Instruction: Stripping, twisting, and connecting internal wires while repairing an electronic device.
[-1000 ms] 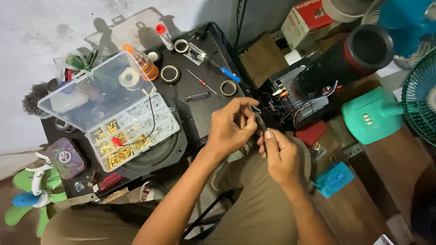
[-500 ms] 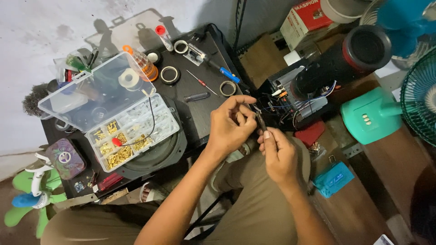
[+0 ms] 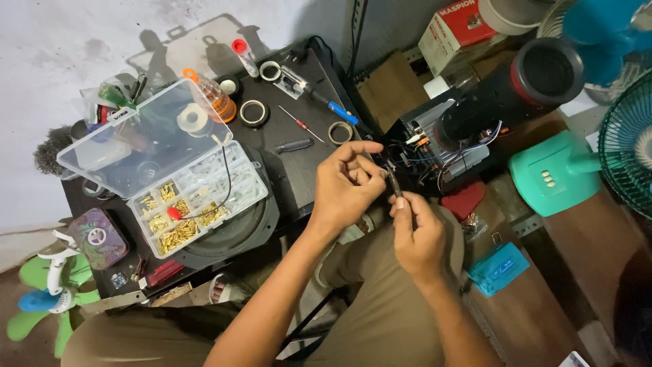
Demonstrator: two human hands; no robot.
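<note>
both hands barely shifted: left hand (image 3: 346, 187) fingers still pinch wire beside opened black speaker (image 3: 468, 126), right hand (image 3: 418, 238) grips small dark tool (image 3: 394, 183)

Clear glossy plastic compartment box (image 3: 146, 146) with shiny brass terminals (image 3: 178, 234), matt black tabletop (image 3: 299, 170), smooth mint-green plastic fan base (image 3: 553, 173), matt khaki cloth trousers (image 3: 380, 319).

A clear compartment box (image 3: 197, 197) sits open on the dark table (image 3: 299, 170), brass bits inside. Tape rolls (image 3: 255, 113), a blue-handled screwdriver (image 3: 326, 100) and an orange bottle (image 3: 216, 100) lie behind it. Teal fan base (image 3: 553, 178) stands off right.
</note>
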